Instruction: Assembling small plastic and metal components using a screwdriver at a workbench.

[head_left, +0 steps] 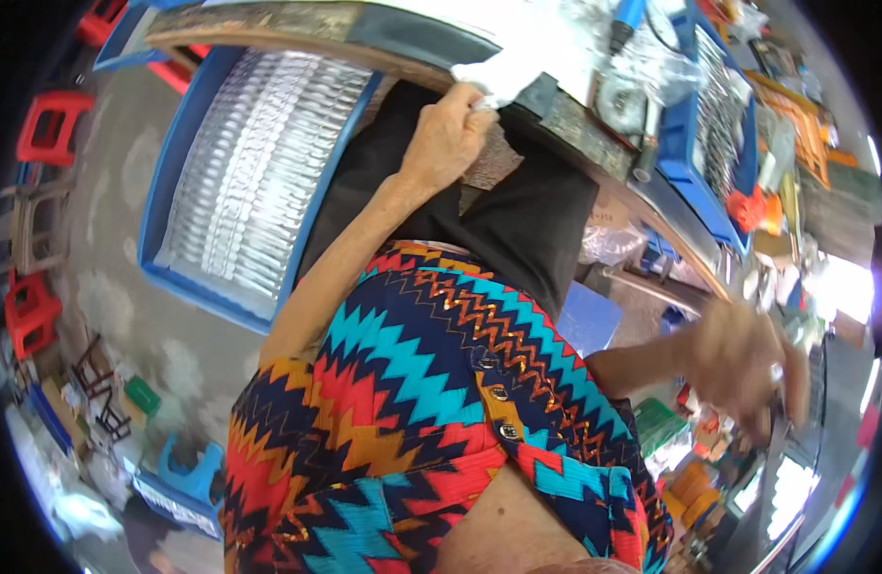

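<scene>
My left hand (448,139) is at the bench's front edge, its fingers closed on a corner of white crumpled sheet (503,78); whether that is cloth or thin plastic I cannot make out. A dark block (536,97) sits on the edge just right of the hand. Out to the right, apart from the bench top, my right hand (737,359) is smeared by motion. Its fingers are too blurred to read, and I see nothing I can name in them.
Left of my legs lies a blue tray (152,225) of shiny metal pieces in rows. On the bench (594,134) are a hammer-like handle (647,143), a blue-handled tool (627,21) and a blue bin (685,158) of metal parts. Red stools (53,129) stand far left.
</scene>
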A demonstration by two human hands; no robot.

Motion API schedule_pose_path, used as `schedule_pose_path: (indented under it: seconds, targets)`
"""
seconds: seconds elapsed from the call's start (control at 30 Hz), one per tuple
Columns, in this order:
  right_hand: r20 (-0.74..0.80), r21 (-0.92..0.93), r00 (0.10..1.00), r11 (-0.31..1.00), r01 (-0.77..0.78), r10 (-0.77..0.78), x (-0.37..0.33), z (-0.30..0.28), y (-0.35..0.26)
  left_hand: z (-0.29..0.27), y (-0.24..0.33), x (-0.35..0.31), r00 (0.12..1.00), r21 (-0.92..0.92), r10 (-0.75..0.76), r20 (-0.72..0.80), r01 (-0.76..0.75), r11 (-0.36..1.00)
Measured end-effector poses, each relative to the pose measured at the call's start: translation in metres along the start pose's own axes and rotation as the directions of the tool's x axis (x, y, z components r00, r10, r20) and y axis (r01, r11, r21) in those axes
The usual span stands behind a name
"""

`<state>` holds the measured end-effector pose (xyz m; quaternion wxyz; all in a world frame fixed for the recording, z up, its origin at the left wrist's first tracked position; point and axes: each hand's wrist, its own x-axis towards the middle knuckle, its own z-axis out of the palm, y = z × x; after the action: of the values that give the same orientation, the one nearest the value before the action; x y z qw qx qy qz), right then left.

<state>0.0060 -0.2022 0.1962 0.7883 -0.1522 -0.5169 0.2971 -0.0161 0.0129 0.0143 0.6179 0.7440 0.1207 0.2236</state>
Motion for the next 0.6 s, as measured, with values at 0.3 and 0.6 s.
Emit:
schedule_pose_path:
  seconds: [0.3, 0.6]
  targets:
    - [0.436, -0.189, 0.898, 0.971, 0.147, -0.051, 0.044, 0.059, -0.013, -0.013, 0.007, -0.030, 0.993, -0.018, -0.007, 0.121, 0.009, 1.000]
    - [0.356, -0.582, 0.929, 0.802, 0.136, 0.101, 0.034, 0.056, -0.035, -0.015, 0.007, -0.054, 0.965, 0.171, -0.065, 0.256, 0.021, 0.985]
